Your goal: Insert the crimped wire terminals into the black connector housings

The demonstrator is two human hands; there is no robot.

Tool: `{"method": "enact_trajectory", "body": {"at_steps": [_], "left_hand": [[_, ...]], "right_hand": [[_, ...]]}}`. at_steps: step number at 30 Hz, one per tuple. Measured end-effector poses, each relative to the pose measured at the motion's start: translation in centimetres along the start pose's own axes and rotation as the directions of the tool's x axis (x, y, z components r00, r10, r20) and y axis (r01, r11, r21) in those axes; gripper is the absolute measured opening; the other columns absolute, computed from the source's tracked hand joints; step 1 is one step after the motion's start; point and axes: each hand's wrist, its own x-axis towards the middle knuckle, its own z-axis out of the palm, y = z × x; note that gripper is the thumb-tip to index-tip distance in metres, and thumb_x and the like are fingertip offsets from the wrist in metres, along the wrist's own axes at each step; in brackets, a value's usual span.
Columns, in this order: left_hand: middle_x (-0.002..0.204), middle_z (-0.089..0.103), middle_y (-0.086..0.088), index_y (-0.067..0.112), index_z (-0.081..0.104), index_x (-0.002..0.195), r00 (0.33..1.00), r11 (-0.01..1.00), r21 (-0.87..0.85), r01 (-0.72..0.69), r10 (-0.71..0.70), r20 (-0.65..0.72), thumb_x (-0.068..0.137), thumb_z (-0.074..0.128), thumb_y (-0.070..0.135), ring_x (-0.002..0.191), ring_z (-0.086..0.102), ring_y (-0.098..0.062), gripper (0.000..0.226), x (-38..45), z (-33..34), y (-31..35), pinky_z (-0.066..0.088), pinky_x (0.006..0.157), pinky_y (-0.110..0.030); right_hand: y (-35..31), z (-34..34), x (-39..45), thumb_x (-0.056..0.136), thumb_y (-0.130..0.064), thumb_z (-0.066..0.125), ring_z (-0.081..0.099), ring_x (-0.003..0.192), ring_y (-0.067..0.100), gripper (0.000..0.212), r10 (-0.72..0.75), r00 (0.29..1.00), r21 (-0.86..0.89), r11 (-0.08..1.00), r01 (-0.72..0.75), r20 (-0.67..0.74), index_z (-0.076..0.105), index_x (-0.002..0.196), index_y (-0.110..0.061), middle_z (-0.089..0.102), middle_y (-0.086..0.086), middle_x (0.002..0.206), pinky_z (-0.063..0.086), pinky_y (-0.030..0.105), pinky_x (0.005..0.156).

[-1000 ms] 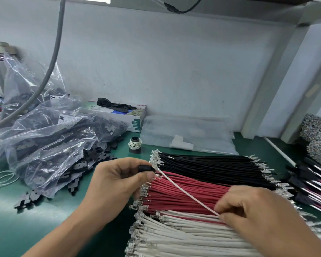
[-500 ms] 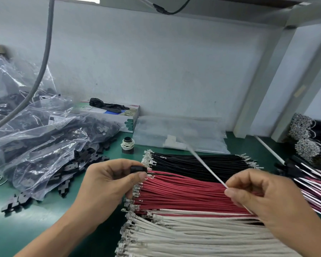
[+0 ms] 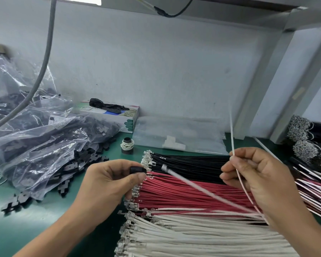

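The left hand (image 3: 107,184) pinches a small black connector housing (image 3: 137,170) between thumb and forefinger, held above the near ends of the red wire bundle (image 3: 183,193). The right hand (image 3: 258,180) has its fingers (image 3: 228,170) closed on a thin white wire (image 3: 232,138) that stands up past the knuckles; a second, blurred white wire (image 3: 193,184) slants from the right hand towards the housing, its tip just short of it. Black wires (image 3: 189,162), red and white wires (image 3: 193,236) fill the green bench (image 3: 26,229) to its right; bare room lies only at the lower left. Clear plastic bags of black parts (image 3: 41,145) crowd the left edge. A label on one bag and a white-and-green box (image 3: 126,117) carry print too small to read.
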Motion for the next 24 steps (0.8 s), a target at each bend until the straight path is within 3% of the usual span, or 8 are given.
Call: {"method": "enact_trajectory", "body": {"at_steps": [3,6,12,14,17,20,22,24], "left_hand": [[0.058,0.069,-0.006,0.023,0.083,0.083,1.0,1.0,0.006,0.003,-0.003,0.0,0.071,0.085,0.021,0.043,0.053,-0.012,0.013,0.0,-0.1,-0.1,0.043,0.041,-0.017],[0.058,0.069,-0.006,0.024,0.083,0.084,1.0,1.0,0.009,0.011,-0.011,0.011,0.071,0.085,0.023,0.044,0.054,-0.012,0.013,0.0,-0.1,-0.2,0.043,0.041,-0.018],[0.057,0.068,-0.008,0.027,0.083,0.085,1.0,1.0,0.026,0.01,-0.01,0.007,0.072,0.085,0.026,0.043,0.054,-0.012,0.013,0.1,-0.2,-0.4,0.042,0.041,-0.02],[0.057,0.068,-0.007,0.026,0.083,0.084,1.0,1.0,0.025,0.005,-0.006,0.01,0.072,0.085,0.024,0.044,0.055,-0.012,0.013,0.1,-0.2,-0.4,0.043,0.041,-0.019],[0.058,0.069,-0.007,0.026,0.083,0.084,1.0,1.0,0.029,0.002,-0.003,0.016,0.073,0.085,0.022,0.044,0.054,-0.012,0.012,0.1,-0.2,-0.3,0.043,0.042,-0.018],[0.058,0.069,-0.008,0.027,0.083,0.083,1.0,1.0,0.031,0.004,-0.005,0.019,0.073,0.085,0.021,0.044,0.055,-0.011,0.012,0.1,-0.2,-0.2,0.042,0.042,-0.017],[0.058,0.069,-0.009,0.027,0.083,0.083,1.0,1.0,0.03,0.006,-0.006,0.018,0.072,0.085,0.022,0.044,0.055,-0.012,0.012,0.0,-0.2,-0.2,0.043,0.042,-0.017],[0.057,0.068,-0.01,0.026,0.083,0.083,1.0,1.0,0.028,0.008,-0.008,0.015,0.072,0.085,0.023,0.044,0.054,-0.012,0.012,0.0,-0.2,-0.1,0.042,0.042,-0.017]], "right_hand": [[-1.0,0.0,0.5,0.064,-0.022,0.083,0.076,0.085,0.035,0.026,0.087,0.992,0.163,0.982,-0.1,0.089,0.077,0.088,-0.019,0.075,0.021,0.091,0.062,0.031,0.07],[-1.5,-0.1,0.8,0.059,-0.016,0.083,0.076,0.086,0.033,0.04,0.093,0.99,0.249,0.961,-0.117,0.106,0.079,0.098,-0.013,0.075,0.023,0.093,0.062,0.031,0.072],[-3.0,0.0,1.9,0.081,-0.016,0.066,0.071,0.073,0.021,0.016,0.005,0.999,0.232,0.973,-0.015,0.047,0.079,0.09,-0.017,0.07,0.012,0.081,0.062,0.033,0.069],[-3.8,0.0,2.2,0.09,-0.013,0.06,0.064,0.065,0.019,0.018,-0.048,0.998,0.238,0.97,0.039,0.033,0.076,0.091,-0.021,0.064,0.009,0.075,0.06,0.03,0.06],[-4.7,0.3,2.5,0.099,-0.009,0.054,0.043,0.049,0.015,0.019,-0.08,0.997,0.258,0.963,0.081,-0.014,0.067,0.09,-0.019,0.055,0.004,0.065,0.037,0.023,0.039],[-5.0,0.5,2.8,0.099,-0.009,0.055,0.032,0.043,0.013,0.022,-0.133,0.985,0.28,0.947,0.158,-0.108,0.062,0.082,-0.021,0.049,0.0,0.059,0.022,0.02,0.038],[-5.1,0.5,3.0,0.101,-0.01,0.054,0.036,0.043,0.013,0.022,-0.172,0.972,0.297,0.931,0.214,-0.161,0.063,0.085,-0.022,0.051,0.0,0.06,0.026,0.018,0.039],[-5.1,0.2,3.3,0.103,-0.01,0.052,0.049,0.05,0.014,0.02,-0.207,0.962,0.247,0.937,0.248,-0.18,0.066,0.094,-0.023,0.06,0.002,0.066,0.041,0.02,0.043]]}}
